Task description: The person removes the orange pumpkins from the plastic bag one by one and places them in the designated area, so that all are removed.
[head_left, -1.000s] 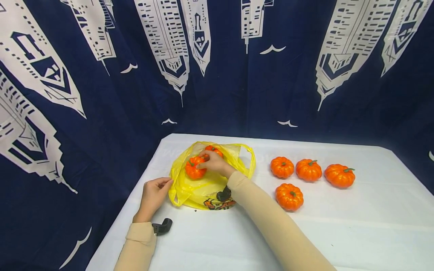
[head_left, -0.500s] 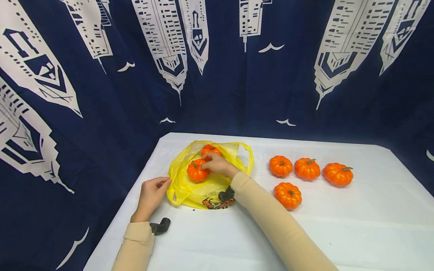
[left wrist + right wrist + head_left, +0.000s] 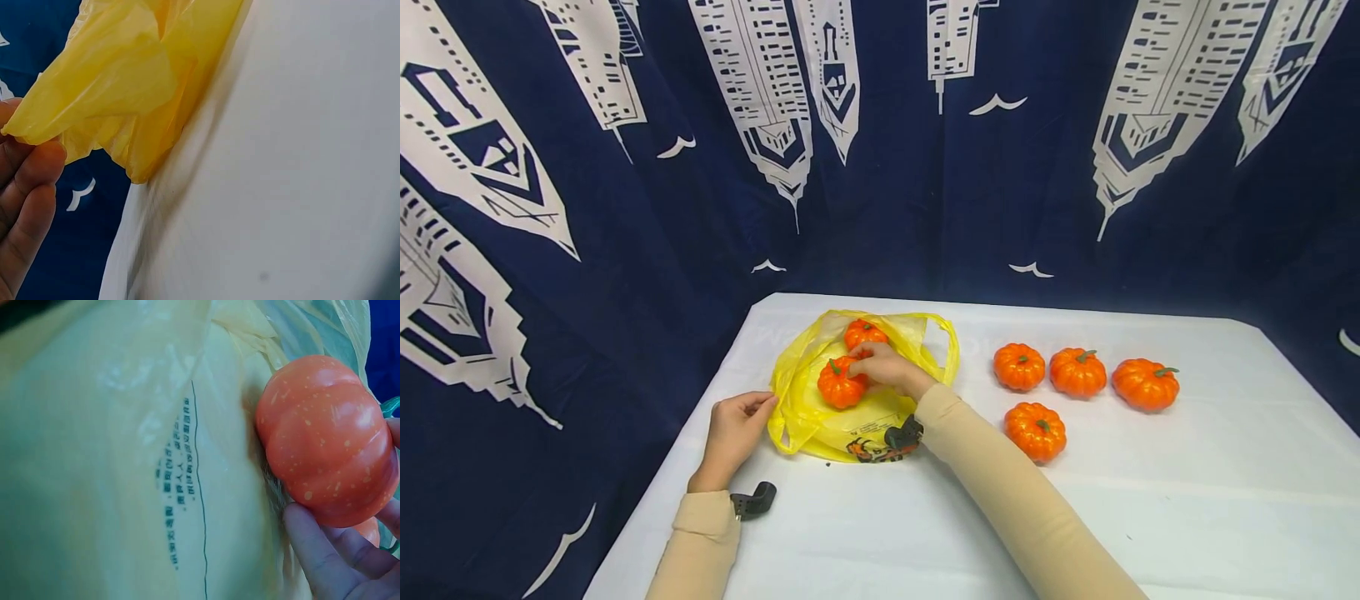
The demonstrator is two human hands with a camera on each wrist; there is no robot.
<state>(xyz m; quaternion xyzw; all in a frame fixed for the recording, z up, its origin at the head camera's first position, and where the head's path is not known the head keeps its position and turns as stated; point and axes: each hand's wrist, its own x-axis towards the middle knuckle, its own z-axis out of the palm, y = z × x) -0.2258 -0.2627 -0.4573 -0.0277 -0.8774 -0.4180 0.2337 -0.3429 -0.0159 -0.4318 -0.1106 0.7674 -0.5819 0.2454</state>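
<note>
My left hand (image 3: 735, 435) pinches the left edge of a yellow plastic bag (image 3: 805, 417) that lies spread with its mouth open. In the left wrist view, the fingertips (image 3: 47, 159) hold a corner of the yellow film. Reaching into the bag, my right hand (image 3: 887, 367) grips a small orange pumpkin (image 3: 841, 383) with a green stem. Close up, the thumb and fingers press against that ribbed, speckled pumpkin (image 3: 328, 440). Just behind it, a second orange pumpkin (image 3: 865, 332) sits in the bag, partly hidden by the right hand.
Several more orange pumpkins lie right of the bag: a row of three, with its middle pumpkin (image 3: 1078, 372), and a nearer single pumpkin (image 3: 1035, 432). All stand on a white-covered table (image 3: 1195, 483). A dark blue curtain (image 3: 925, 217) with white buildings hangs behind.
My right hand has shifted slightly right and nearer with the pumpkin, which has moved away from the second pumpkin. The left hand keeps its hold on the bag's edge.
</note>
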